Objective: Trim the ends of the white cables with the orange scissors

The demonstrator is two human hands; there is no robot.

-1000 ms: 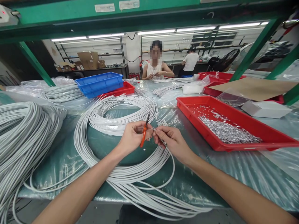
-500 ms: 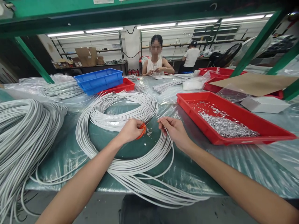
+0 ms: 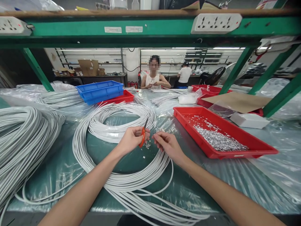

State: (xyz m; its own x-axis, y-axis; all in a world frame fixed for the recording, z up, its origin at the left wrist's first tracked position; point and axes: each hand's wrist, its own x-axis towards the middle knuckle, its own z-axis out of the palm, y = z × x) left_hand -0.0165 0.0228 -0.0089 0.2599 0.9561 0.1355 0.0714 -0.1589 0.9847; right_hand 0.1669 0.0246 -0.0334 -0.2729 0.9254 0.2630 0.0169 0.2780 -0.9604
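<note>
My left hand [image 3: 134, 138] is closed on a pair of scissors [image 3: 142, 137] with orange handles, the dark blades pointing up and away. Just to its right, my right hand [image 3: 166, 142] pinches the end of a white cable [image 3: 172, 171]; the tip is mostly hidden by my fingers. A large coil of white cables [image 3: 141, 182] lies below and around both hands, some strands running off the table's front edge. Behind it rests a second loop of white cables [image 3: 113, 125]. Small silvery scraps [image 3: 147, 145] are scattered on the green table between my hands.
To the right stands a red tray [image 3: 235, 154] holding many small metal pieces. A thick cable bundle [image 3: 23, 141] hangs over the left side. Blue bins [image 3: 101, 91] sit at the back left. A green frame [image 3: 164, 28] with sockets crosses overhead. A person [image 3: 154, 77] sits opposite.
The camera view has tilted upward, bringing the sockets into sight. My hands have come closer together, and the scissors' blades now show above my left hand.
</note>
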